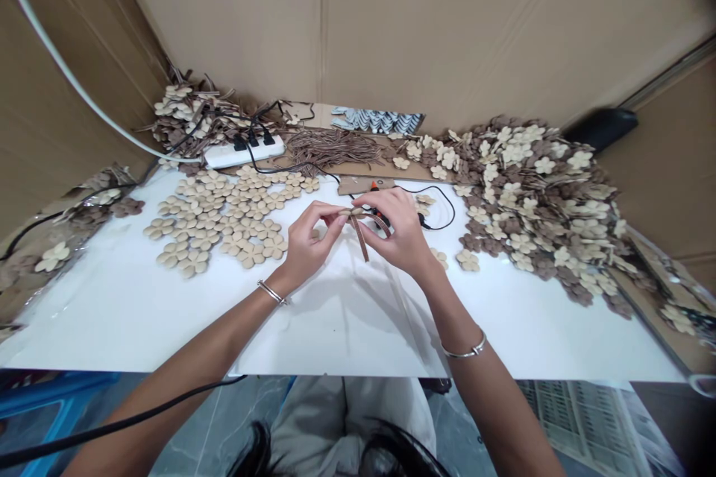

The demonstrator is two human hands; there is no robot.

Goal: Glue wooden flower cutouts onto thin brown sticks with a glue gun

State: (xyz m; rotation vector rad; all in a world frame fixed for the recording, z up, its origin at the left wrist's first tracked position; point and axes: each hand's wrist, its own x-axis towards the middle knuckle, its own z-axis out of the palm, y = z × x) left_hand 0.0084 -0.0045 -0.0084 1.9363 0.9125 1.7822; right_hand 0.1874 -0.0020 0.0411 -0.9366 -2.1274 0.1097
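Over the middle of the white table (168, 313), my left hand (310, 235) and my right hand (394, 231) pinch a thin brown strip (362, 235) between their fingertips. The strip is bent into a loop at the top and its two ends hang down between my hands. Under my right hand lies a glue gun (381, 216) with an orange and black body, mostly hidden. Both wrists wear a thin silver bangle.
Flat beige flower cut-outs (224, 220) lie spread at left. A big heap of brown and cream flowers (537, 201) fills the right. A white power strip (243, 153), black cables, a bundle of brown strips (330, 145) and cardboard walls stand behind.
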